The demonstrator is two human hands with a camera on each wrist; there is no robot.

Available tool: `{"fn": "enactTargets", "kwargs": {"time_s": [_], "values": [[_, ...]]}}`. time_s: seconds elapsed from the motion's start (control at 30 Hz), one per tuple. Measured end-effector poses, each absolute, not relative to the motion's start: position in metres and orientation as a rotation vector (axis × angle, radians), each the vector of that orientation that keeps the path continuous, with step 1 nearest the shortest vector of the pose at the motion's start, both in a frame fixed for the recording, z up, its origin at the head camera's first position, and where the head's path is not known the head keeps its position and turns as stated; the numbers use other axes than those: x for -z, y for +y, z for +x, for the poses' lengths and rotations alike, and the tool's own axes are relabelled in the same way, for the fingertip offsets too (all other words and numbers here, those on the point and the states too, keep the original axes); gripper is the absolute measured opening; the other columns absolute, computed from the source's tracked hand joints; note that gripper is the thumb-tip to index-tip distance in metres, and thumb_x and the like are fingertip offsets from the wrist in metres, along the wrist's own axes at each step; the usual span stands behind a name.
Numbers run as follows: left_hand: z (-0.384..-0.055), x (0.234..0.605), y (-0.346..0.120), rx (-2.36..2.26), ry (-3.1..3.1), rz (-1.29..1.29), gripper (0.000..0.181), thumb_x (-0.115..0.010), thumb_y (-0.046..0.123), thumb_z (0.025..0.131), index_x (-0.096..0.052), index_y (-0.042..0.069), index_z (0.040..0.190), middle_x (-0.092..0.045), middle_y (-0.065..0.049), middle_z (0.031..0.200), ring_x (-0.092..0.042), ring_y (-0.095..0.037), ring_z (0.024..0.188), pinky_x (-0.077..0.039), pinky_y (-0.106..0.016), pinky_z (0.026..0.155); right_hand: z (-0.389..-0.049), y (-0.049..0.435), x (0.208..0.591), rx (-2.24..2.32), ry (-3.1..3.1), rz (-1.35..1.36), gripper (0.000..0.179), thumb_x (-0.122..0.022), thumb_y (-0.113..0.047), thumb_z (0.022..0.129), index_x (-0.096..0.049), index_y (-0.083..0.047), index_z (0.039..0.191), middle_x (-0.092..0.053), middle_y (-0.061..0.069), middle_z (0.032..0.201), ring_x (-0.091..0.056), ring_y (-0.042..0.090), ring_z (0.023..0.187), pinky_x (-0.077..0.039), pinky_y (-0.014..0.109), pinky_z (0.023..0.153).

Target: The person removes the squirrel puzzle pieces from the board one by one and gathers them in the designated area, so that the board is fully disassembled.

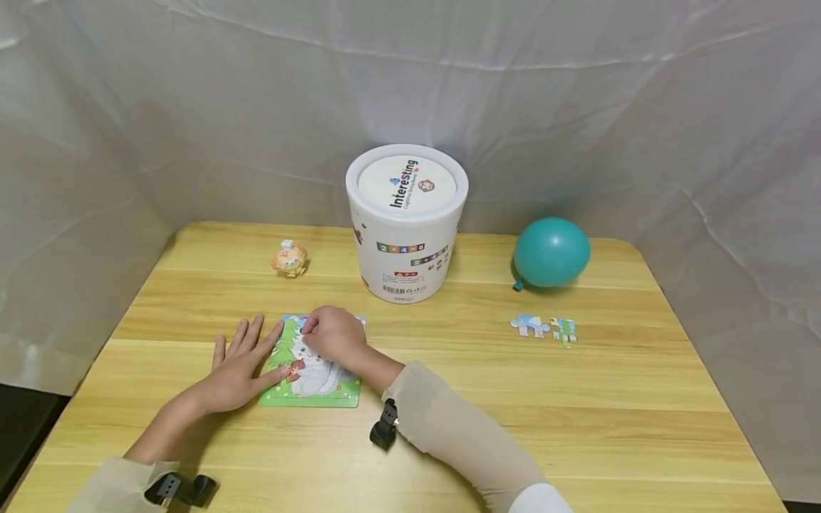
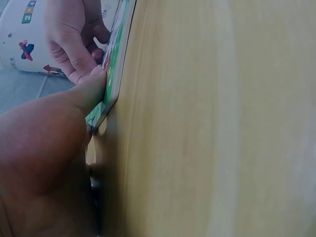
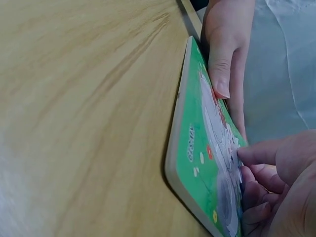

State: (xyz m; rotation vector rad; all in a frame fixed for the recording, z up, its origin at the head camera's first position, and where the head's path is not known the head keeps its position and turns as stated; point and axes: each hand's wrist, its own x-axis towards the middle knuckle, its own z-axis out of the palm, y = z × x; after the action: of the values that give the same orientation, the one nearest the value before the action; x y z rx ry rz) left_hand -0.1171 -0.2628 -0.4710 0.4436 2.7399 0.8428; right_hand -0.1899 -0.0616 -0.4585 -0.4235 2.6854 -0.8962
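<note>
Fingers [image 1: 266, 343] splayed, lays left hand [image 1: 234, 377] against puzzle board [image 1: 314, 379] on counter [image 1: 616, 420], thumb [image 1: 271, 380] over its edge, probably to steady it | rests curled right hand [image 1: 336, 335] atop, hold on any piece impossible to tell | has two loose pieces [image 1: 529, 323] well right, presumably clear of work

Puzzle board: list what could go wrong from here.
1. The left hand has its thumb on the puzzle board; if that thumb slipped or lifted, the board might shift on the table.
2. The right hand works with fingertips on the picture, so it might nudge neighbouring pieces out of line.
3. The round balloon could roll into the two loose pieces in front of it.
</note>
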Motion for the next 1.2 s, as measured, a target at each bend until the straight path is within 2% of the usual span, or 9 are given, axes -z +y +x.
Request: {"fn": "enactTargets", "kwargs": {"time_s": [0.53, 1.2], "values": [[-0.1173, 0.4732, -0.2639, -0.838, 2.735, 0.446, 0.083, -0.058, 0.043, 0.103, -0.010, 0.017, 0.166, 0.011, -0.030, 0.165, 0.017, -0.052, 0.149, 0.022, -0.072, 0.108, -0.1886, -0.0637, 0.4603, 1.009, 2.694, -0.439, 0.009, -0.080, -0.016, 0.087, -0.075, -0.022, 0.082, -0.061, -0.015, 0.067, -0.056, 0.002, 0.057, -0.044, 0.021, 0.052], [-0.1182, 0.4718, -0.2643, -0.815, 2.710, 0.439, 0.079, -0.053, 0.041, 0.106, -0.007, 0.017, 0.166, 0.014, -0.029, 0.165, 0.020, -0.051, 0.149, 0.022, -0.072, 0.107, -0.1842, -0.0644, 0.4594, 1.013, 2.713, -0.404, 0.006, -0.084, -0.019, 0.085, -0.078, -0.020, 0.085, -0.063, -0.014, 0.068, -0.056, 0.000, 0.059, -0.044, 0.020, 0.054]]}}
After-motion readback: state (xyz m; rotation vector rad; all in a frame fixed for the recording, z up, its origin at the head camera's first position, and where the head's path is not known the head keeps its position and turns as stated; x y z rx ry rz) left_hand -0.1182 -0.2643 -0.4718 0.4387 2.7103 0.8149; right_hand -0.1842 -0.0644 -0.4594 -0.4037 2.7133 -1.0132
